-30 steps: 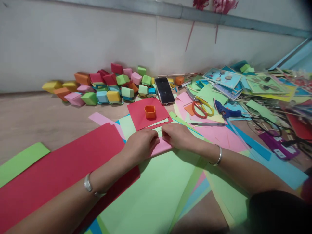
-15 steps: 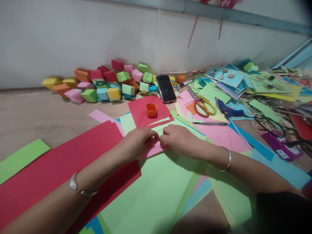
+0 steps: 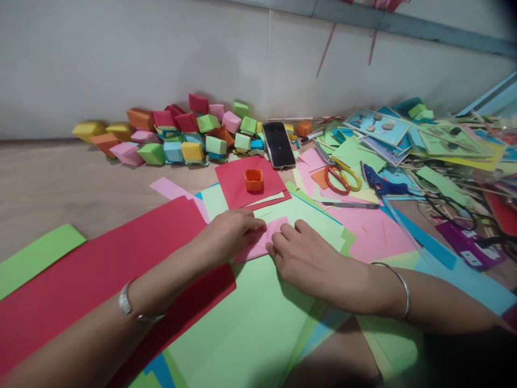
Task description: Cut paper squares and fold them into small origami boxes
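Observation:
A small folded pink paper [image 3: 260, 247] lies on a light green sheet [image 3: 242, 323]. From its left side my left hand [image 3: 232, 234] presses the upper part, fingers bent and held together; the fingertips are partly hidden. At the right edge, my right hand [image 3: 305, 258] has curled fingers, with thumb and forefinger on the paper. Just beyond stands a small open orange paper box [image 3: 254, 185] on a red paper square [image 3: 232, 172].
Folded paper boxes [image 3: 173, 152] are heaped by the wall, with a phone [image 3: 278, 145] beside them. Scissors [image 3: 343, 177], a craft knife [image 3: 351, 205] and a blue glue gun [image 3: 383, 183] lie to the right among paper scraps. A large red sheet [image 3: 100, 275] spreads at left.
My right hand has moved right and nearer to me, toward the pink paper's right edge, uncovering more of it. My left hand stays on its left side. The view has shifted slightly.

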The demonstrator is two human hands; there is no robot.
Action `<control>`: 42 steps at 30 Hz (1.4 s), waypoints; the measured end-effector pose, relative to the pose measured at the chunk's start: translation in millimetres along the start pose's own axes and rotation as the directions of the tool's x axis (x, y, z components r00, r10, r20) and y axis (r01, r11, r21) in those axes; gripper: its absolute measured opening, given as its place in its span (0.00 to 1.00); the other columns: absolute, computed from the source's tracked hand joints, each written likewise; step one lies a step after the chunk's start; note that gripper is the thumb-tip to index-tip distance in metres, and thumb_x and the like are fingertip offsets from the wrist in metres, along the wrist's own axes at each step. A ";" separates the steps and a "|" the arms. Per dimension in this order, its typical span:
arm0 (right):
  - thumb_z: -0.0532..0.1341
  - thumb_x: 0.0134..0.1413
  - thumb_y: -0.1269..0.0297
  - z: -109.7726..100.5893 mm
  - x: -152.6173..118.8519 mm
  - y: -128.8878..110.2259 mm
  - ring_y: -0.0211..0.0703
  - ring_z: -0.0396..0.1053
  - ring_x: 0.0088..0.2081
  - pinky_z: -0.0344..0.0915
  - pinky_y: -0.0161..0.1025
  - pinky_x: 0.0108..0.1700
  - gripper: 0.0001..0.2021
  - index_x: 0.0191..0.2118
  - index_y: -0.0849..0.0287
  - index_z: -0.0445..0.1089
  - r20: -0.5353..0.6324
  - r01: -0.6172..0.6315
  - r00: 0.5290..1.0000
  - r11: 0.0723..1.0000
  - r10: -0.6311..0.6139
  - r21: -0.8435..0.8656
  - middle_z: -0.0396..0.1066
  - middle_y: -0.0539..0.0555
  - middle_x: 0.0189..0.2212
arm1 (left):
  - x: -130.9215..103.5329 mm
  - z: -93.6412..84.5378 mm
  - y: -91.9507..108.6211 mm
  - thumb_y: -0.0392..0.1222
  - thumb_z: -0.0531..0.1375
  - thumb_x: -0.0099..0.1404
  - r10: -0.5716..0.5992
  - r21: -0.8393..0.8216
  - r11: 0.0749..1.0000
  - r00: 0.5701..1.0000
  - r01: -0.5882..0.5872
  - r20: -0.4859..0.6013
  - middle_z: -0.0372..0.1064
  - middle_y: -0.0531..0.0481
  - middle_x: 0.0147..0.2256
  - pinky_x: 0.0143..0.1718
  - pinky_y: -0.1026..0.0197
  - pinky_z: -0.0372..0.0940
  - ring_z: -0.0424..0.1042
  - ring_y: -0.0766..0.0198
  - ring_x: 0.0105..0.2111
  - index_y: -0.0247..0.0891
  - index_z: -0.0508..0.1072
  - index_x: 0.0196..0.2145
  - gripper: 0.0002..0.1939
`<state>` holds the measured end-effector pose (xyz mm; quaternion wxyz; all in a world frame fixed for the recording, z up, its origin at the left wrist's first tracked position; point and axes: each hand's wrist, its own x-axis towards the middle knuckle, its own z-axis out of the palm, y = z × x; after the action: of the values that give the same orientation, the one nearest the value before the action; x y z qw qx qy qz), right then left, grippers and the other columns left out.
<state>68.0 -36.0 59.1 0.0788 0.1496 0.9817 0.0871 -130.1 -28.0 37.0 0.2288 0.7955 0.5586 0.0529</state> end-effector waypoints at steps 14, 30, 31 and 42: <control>0.49 0.57 0.78 5.0 -0.6 -40.7 0.50 0.62 0.29 0.55 0.47 0.33 0.20 0.53 0.78 0.69 0.082 -0.048 0.994 0.967 0.070 -0.252 0.67 0.61 0.28 | -1.9 -2.2 4.8 0.38 0.64 0.60 0.001 0.061 0.998 0.999 -0.003 0.040 0.65 0.54 0.28 0.28 0.64 0.52 0.65 0.65 0.29 0.39 0.73 0.30 0.03; 0.48 0.55 0.82 0.8 8.1 -42.1 0.45 0.63 0.26 0.51 0.41 0.26 0.21 0.51 0.76 0.71 0.015 -0.203 0.978 0.962 0.209 -0.182 0.66 0.58 0.25 | -2.8 -6.2 9.3 0.35 0.59 0.62 -0.052 0.067 0.997 0.993 0.045 0.105 0.66 0.49 0.33 0.31 0.63 0.56 0.66 0.63 0.32 0.36 0.71 0.29 0.04; 0.47 0.56 0.82 1.6 11.4 -40.5 0.45 0.63 0.26 0.51 0.41 0.26 0.23 0.54 0.76 0.68 0.011 -0.208 0.977 0.962 0.213 -0.175 0.66 0.58 0.26 | -2.4 -5.8 8.9 0.33 0.58 0.62 -0.054 0.080 0.996 0.993 0.046 0.100 0.66 0.49 0.32 0.31 0.63 0.56 0.66 0.63 0.32 0.36 0.71 0.29 0.05; 0.48 0.54 0.84 -5.7 7.2 -40.4 0.45 0.66 0.24 0.49 0.38 0.22 0.27 0.58 0.73 0.68 0.309 -0.196 0.921 0.968 0.237 -0.158 0.72 0.62 0.24 | -1.9 -7.3 6.7 0.39 0.60 0.63 -0.040 0.051 0.998 0.990 0.033 0.137 0.67 0.48 0.35 0.32 0.61 0.57 0.67 0.60 0.34 0.38 0.70 0.30 0.05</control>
<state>48.8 -72.6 55.8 0.2388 0.2644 0.9253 0.1301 -127.5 -29.3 46.7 0.2483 0.7923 0.5570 -0.0199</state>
